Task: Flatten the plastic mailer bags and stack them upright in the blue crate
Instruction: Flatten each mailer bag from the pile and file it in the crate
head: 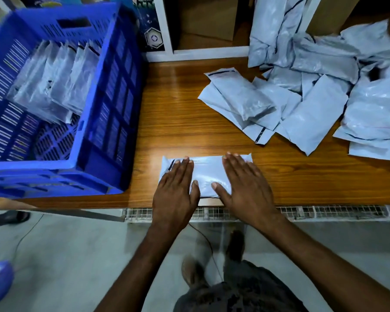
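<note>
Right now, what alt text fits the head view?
The left hand and right hand press a pale grey plastic mailer bag flat on the brown wooden table. A blue slotted plastic crate at left holds upright mailers; a heap of loose mailers lies at right.

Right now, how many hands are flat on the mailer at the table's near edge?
2. The left hand presses the left half of the mailer, the right hand its right half, both with fingers straight.
</note>
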A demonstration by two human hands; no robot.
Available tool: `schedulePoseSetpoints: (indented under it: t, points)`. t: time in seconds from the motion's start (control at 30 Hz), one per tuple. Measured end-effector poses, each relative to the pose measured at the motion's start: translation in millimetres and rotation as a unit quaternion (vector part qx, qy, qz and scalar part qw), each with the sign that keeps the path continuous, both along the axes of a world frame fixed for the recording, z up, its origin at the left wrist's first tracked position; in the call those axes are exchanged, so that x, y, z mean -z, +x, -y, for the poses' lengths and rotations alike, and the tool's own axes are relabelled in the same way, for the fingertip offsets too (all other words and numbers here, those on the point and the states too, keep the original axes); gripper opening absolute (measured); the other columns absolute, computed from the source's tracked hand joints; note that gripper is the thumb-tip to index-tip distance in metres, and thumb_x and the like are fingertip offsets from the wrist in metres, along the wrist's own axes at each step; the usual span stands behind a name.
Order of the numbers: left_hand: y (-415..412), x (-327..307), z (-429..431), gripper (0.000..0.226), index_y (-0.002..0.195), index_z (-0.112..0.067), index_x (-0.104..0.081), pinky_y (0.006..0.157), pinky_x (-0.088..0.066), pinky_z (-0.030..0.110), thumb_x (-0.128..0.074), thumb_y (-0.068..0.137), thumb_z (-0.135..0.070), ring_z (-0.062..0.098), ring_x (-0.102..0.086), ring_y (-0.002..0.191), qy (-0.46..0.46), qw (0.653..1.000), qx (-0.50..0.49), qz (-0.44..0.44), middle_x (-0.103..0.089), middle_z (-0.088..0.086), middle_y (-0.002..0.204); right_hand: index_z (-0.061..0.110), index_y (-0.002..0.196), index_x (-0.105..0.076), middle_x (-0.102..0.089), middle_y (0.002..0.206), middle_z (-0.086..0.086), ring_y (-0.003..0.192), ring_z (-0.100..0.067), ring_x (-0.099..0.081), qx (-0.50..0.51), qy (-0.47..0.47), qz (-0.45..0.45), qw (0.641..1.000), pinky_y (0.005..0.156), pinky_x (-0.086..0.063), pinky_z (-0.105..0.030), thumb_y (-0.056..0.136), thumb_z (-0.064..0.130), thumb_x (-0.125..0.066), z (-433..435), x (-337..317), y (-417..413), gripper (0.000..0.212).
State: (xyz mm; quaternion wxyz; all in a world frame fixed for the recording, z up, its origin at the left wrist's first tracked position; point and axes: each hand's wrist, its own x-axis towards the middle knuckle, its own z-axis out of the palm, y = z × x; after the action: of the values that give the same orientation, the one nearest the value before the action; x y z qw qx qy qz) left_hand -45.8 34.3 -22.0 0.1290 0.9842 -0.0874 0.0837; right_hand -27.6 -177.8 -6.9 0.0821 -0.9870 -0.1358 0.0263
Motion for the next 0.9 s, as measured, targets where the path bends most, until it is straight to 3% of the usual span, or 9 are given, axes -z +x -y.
schedulePoseSetpoints:
  t: [0.1,0.2,0.27,0.37,0.43,0.5,0.67,0.9]
  points:
    - [-3,1,-3,0.062,0.16,-0.014,-0.035,0.124,-0.025,0.037,-0.035,0.106,-0.046,0.017,-0.025,0.155,0.001,1.0,-0.013,-0.029,-0.031,0.002,0.166,0.012,0.162,-0.015,-0.01,0.169,-0.004,0.157,-0.016,-0.005,0.01,-0.019,-0.005,1.0,0.127,-0.006,-0.042,0.101,0.072,-0.015,5,2,-2,0.085]
    - [-12,1,-22,0.072,0.165,-0.02,-0.018,0.127,-0.014,0.035,-0.026,0.106,-0.061,0.012,-0.004,0.159,0.015,0.997,-0.037,-0.065,-0.012,-0.005,0.171,0.01,0.162,-0.006,0.001,0.17,-0.006,0.156,-0.017,0.007,0.05,-0.02,-0.024,0.998,0.127,0.0,-0.042,0.1,0.071,-0.007,15,-2,-6,0.087]
    - [-15,-3,-32,0.068,0.165,-0.02,-0.017,0.128,-0.011,0.037,-0.021,0.108,-0.057,0.013,0.002,0.159,0.015,0.997,-0.04,-0.064,-0.009,-0.005,0.171,0.009,0.162,-0.002,0.007,0.169,-0.008,0.156,-0.019,0.013,0.066,-0.02,-0.022,0.997,0.127,0.001,-0.043,0.102,0.064,-0.003,14,-8,-8,0.081]
    - [-9,-7,-19,0.058,0.162,-0.014,-0.026,0.126,-0.015,0.042,-0.022,0.111,-0.039,0.02,-0.008,0.159,0.021,0.999,-0.007,-0.037,-0.018,0.001,0.17,0.009,0.161,-0.001,0.009,0.169,-0.011,0.156,-0.021,0.012,0.019,0.019,0.001,1.0,0.127,0.0,-0.043,0.105,0.047,-0.008,-22,-14,-12,0.068]
    - [-4,-5,-6,0.057,0.161,-0.012,-0.029,0.125,-0.02,0.044,-0.02,0.111,-0.036,0.022,-0.016,0.158,0.012,0.999,0.022,-0.038,-0.023,0.004,0.169,0.008,0.161,-0.014,-0.006,0.169,-0.011,0.157,-0.021,-0.001,0.006,0.045,-0.011,0.999,0.127,-0.006,-0.042,0.105,0.042,-0.014,-48,-7,-18,0.065]
    - [-4,-1,-4,0.057,0.162,-0.014,-0.027,0.125,-0.022,0.043,-0.018,0.111,-0.038,0.019,-0.016,0.158,0.005,0.998,0.036,-0.054,-0.023,0.002,0.169,0.009,0.161,-0.017,-0.012,0.169,-0.01,0.157,-0.02,-0.006,0.008,0.037,-0.015,0.999,0.127,-0.008,-0.041,0.107,0.044,-0.016,-54,0,-23,0.065]
    - [-11,4,-23,0.062,0.164,-0.017,-0.019,0.127,-0.015,0.037,-0.019,0.111,-0.048,0.014,-0.009,0.158,0.028,0.998,0.016,-0.059,-0.016,0.0,0.171,0.013,0.162,0.0,0.006,0.17,-0.005,0.156,-0.016,0.009,0.064,0.006,-0.019,0.998,0.127,0.001,-0.039,0.104,0.064,-0.007,-7,2,-29,0.078]
    - [-13,-7,-45,0.069,0.164,-0.017,-0.018,0.127,-0.013,0.044,-0.008,0.108,-0.056,0.018,-0.009,0.159,0.04,0.996,-0.02,-0.08,-0.012,0.0,0.172,0.011,0.161,0.009,0.016,0.168,-0.006,0.154,-0.017,0.02,0.098,-0.008,-0.043,0.994,0.126,0.009,-0.044,0.098,0.072,0.002,11,-10,-29,0.087]
